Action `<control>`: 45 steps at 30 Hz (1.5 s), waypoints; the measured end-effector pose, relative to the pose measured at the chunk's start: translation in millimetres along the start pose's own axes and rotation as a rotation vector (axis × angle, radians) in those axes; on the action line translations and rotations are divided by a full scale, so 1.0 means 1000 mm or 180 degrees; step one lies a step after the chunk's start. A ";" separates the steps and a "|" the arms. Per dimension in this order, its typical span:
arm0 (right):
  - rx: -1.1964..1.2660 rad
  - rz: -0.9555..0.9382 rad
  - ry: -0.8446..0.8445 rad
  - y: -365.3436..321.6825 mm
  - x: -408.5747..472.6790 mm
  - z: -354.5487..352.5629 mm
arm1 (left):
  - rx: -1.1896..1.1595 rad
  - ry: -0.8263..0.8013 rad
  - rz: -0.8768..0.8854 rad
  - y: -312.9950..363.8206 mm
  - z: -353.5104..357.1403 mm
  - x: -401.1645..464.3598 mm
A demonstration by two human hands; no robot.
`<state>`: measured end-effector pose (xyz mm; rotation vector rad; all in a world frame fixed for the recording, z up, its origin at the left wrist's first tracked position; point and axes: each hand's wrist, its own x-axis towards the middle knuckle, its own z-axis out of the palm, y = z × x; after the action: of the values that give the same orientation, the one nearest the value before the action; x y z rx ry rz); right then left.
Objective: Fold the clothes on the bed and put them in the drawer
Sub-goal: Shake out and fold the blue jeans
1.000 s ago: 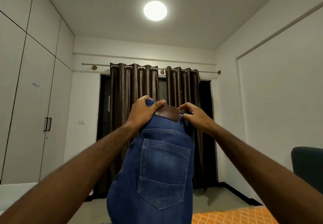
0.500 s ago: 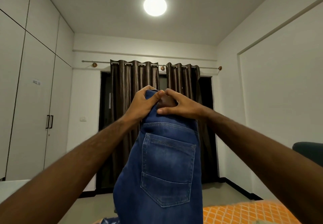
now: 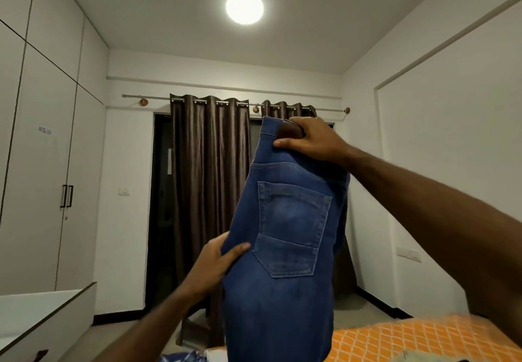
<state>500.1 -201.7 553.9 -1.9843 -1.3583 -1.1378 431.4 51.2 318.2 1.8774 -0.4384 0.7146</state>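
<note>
A pair of blue jeans [image 3: 285, 237] hangs upright in front of me, folded lengthwise with one back pocket facing me. My right hand [image 3: 309, 142] grips the waistband at the top, by the brown leather patch. Lower down, my left hand [image 3: 219, 260] holds the jeans' left edge at seat height, thumb on the front and fingers behind the cloth. The legs run down out of view. The bed [image 3: 418, 342], with an orange patterned sheet, lies at the bottom right.
White wardrobe doors [image 3: 42, 164] fill the left wall. A white low unit [image 3: 42, 316] stands at the bottom left. Dark brown curtains [image 3: 209, 180] cover the far window. Some blue-white cloth [image 3: 183, 357] lies at the bottom edge.
My left hand has left the waistband and dropped down to the jeans' left edge. My right hand alone now holds the top, and the jeans have shifted right.
</note>
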 end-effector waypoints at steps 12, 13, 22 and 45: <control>0.0229 -0.0032 -0.0834 -0.017 0.004 0.037 | -0.0764 0.0226 0.0145 0.073 -0.003 0.053; 0.0261 -0.0115 -0.0800 -0.021 0.004 0.044 | -0.0734 0.0189 0.0229 0.086 -0.002 0.062; 0.0551 0.1030 -0.1123 0.024 -0.031 0.034 | 0.0432 0.1522 0.0791 0.103 -0.040 0.102; 0.3045 0.1382 0.0430 -0.031 -0.048 0.024 | -0.0233 -0.0245 0.0265 0.121 -0.072 0.072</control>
<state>472.9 -196.5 498.2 -1.3435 -1.0253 -0.2940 393.7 70.7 470.6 1.8307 -0.5871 0.6741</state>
